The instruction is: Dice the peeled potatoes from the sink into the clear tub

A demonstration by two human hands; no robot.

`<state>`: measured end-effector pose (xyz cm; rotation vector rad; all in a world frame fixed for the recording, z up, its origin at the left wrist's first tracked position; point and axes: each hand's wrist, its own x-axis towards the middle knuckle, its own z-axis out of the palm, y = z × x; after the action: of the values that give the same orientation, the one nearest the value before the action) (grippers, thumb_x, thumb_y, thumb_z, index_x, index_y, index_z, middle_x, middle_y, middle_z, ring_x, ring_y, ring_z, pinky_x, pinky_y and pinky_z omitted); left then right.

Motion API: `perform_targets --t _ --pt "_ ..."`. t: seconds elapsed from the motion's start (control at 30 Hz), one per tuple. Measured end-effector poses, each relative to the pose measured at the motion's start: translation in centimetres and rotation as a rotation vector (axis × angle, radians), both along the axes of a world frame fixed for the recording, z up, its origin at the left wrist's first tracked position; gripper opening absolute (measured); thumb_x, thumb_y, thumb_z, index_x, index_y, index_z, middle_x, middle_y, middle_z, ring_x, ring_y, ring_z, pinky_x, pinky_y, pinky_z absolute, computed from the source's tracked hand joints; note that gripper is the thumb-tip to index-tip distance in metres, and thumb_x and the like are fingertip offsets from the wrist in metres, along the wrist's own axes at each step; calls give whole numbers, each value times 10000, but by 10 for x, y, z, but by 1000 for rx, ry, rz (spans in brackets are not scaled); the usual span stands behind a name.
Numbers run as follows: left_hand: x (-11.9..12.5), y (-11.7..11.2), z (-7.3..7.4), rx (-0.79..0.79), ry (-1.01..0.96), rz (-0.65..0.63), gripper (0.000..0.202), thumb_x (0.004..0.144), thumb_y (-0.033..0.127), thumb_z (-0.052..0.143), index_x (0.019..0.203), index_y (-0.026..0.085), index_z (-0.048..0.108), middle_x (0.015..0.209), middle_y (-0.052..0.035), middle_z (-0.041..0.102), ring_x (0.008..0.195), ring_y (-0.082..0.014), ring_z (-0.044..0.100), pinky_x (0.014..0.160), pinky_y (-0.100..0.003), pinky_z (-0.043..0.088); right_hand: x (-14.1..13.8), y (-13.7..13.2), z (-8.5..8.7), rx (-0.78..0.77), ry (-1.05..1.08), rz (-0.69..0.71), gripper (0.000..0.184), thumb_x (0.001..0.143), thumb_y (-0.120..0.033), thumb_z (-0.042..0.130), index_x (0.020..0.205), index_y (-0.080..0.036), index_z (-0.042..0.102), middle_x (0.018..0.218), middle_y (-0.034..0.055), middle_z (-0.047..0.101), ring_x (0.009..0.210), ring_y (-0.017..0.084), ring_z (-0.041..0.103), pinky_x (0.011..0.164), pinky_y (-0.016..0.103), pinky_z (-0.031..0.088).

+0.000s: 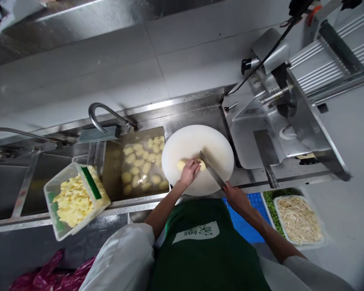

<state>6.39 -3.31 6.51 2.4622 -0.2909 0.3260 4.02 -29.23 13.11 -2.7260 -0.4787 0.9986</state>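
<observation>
My left hand [190, 172] has its fingers closed on a peeled potato [202, 165] on the round white cutting board [197, 139]. Another pale potato piece [181, 164] lies just left of those fingers. In my right hand [235, 197] is the handle of a kitchen knife [212, 171]; its blade slants up and left across the board, right beside the potato. Part of the potato is hidden by my fingers and the blade.
Left of the board, a sink [112, 178] holds many peeled potatoes [145, 165] in water. A plastic tub [53, 194] of cut potato [74, 198] sits farther left. Right stands a metal slicer [248, 141] with a cleaver [265, 151]. Below is a tub of bean sprouts [299, 218].
</observation>
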Motion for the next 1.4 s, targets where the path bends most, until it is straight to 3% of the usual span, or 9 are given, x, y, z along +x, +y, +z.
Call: perform_targets --t 0.1,0.33,0.57,0.73,1.03,1.2,1.4 --pt "-2 5 1 -47 -3 -78 218 1014 285 470 1090 182 647 1072 -100 599 1012 -201 591 893 -374 536 -3 -6 5 -25 33 21 318 1049 -284 249 1256 -161 457 879 101 696 783 237 667 602 293 242" --pt "-4 5 2 -29 -17 -90 236 1024 251 427 1014 154 642 990 -101 566 948 -203 529 846 -361 509 -20 -17 30 7 4 5 266 1038 -230 239 1142 -163 476 760 50 649 586 161 570 551 301 136" --pt "-2 5 0 -28 8 -122 238 1025 233 406 1011 171 636 972 -93 558 932 -204 521 840 -361 495 -31 -10 47 22 25 7 236 1039 -269 262 1095 -177 473 732 45 650 601 174 592 533 300 117" --pt "-4 9 -6 -88 29 -114 239 1029 235 400 1056 178 631 1000 -85 560 955 -189 539 856 -341 508 -26 -4 39 -3 62 26 211 1028 -240 272 1060 -165 467 704 53 634 622 186 602 533 298 133" --pt "-6 7 -9 -124 29 -96 234 1023 260 432 1080 182 646 1054 -88 575 995 -180 560 887 -331 533 -7 9 -6 -54 135 54 214 1044 -244 294 1161 -150 446 848 103 685 750 212 653 569 303 188" --pt "1 1 -9 -55 47 -83 221 1008 278 464 1054 188 661 1063 -96 567 1026 -203 550 911 -367 519 1 -5 -4 23 108 -7 230 1045 -271 330 1174 -164 487 884 89 699 772 204 650 595 288 209" --pt "5 -7 -7 -9 75 -134 196 1002 240 478 1084 182 646 1090 -97 559 1024 -198 529 937 -356 488 -14 -18 3 45 92 -77 229 1040 -273 330 1073 -156 524 781 69 675 688 195 624 574 282 195"
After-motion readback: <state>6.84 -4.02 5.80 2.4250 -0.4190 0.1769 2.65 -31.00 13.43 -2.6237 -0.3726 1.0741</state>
